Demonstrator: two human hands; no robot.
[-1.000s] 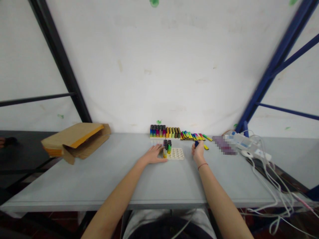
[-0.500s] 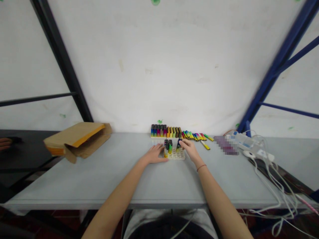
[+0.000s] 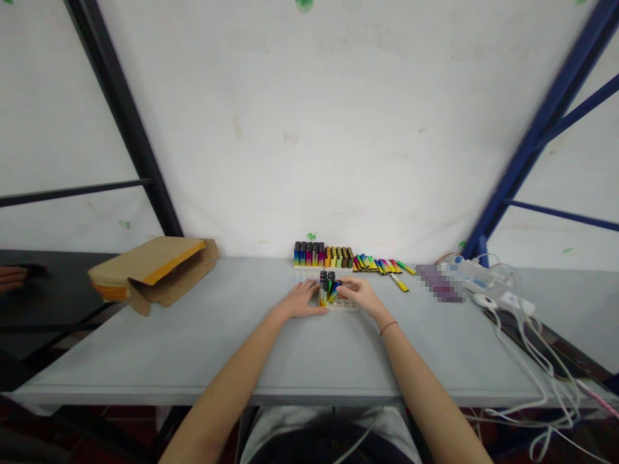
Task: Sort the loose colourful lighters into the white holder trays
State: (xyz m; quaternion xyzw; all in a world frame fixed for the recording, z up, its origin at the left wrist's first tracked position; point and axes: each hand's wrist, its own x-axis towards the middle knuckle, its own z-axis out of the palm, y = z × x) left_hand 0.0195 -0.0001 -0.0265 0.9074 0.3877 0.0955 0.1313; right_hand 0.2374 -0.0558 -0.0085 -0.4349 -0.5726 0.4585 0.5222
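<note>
- Your L hand (image 3: 300, 300) was open, thumb & fingers spread round the L end of the pale tray (image 3: 345, 307), thumb by its near edge.
- Your R hand (image 3: 360, 294) was closed on a lighter (image 3: 335, 291), blue up top & yellow below, pinched btwn thumb & fingers.
- That lighter was over the tray, a bit tilted, just R of the standing lighters (image 3: 324, 290); couldn't tell if its base was in a hole.
- Standing lighters filled the tray's L end; holes showed to the R, partly under your R hand.
- Behind, nr the wall: dark-topped lighters (image 3: 309, 254) upright in rows, w/ yellowish lighters (image 3: 338, 258) right beside them.
- R of those, a loose pile (image 3: 377, 263) lay flat, w/ one stray lighter (image 3: 399, 282) in front.
- Far R of the table (image 3: 338, 361): purple item (blurred) (image 3: 440, 283), power strip (image 3: 476, 274), white cables (image 3: 527, 341).
- Far L: cardboard box (image 3: 149, 258), open end facing R.
- Beyond it, another person's hand (image 3: 12, 278) at a dark table (image 3: 48, 296).
</note>
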